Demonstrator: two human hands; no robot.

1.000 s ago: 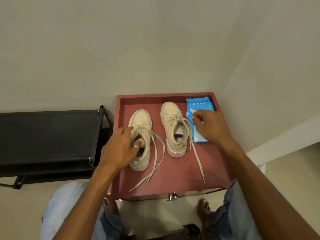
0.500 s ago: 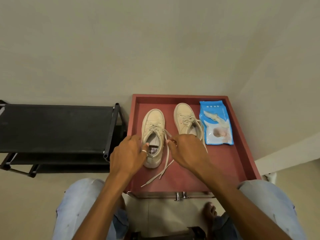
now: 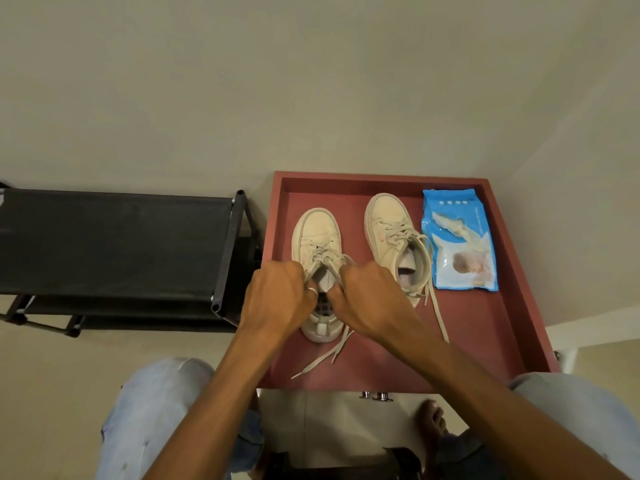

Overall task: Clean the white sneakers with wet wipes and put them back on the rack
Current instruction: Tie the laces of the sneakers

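- Far left, the black shoe rack (image 3: 114,244) stands just beside the red tray (image 3: 485,323). Both shoes are off it, so my guess is we're early in the job.
- Left hand (image 3: 277,299): fingers curled in, gripping the left sneaker (image 3: 318,233) at its laces by the opening. There's a ring (image 3: 312,290) on it, which could snag a lace on a fast tug.
- That sneaker sits on the tray, toe to the wall and heel toward the person. Its loose lace ends (image 3: 322,358) trail toward the tray's front edge. Yank too hard and the whole shoe probably slides back off the front, since nothing pins the sole down.
- Right hand (image 3: 367,299): also curled, pinching the laces on the other side of the same opening. Both hands pulling apart at once could jam the lace in an eyelet instead of loosening it.
- The right sneaker (image 3: 391,226) is just beside it, untouched, with a long lace (image 3: 438,317) lying next to the right forearm. An arm dragging across that could pull the shoe askew.
- Far right, the blue wet wipes pack (image 3: 459,240) lies flat on the tray, near the right sneaker. Something pale sticks out of its flap, likely a wipe. Left out like that, it'd dry up before it gets used.
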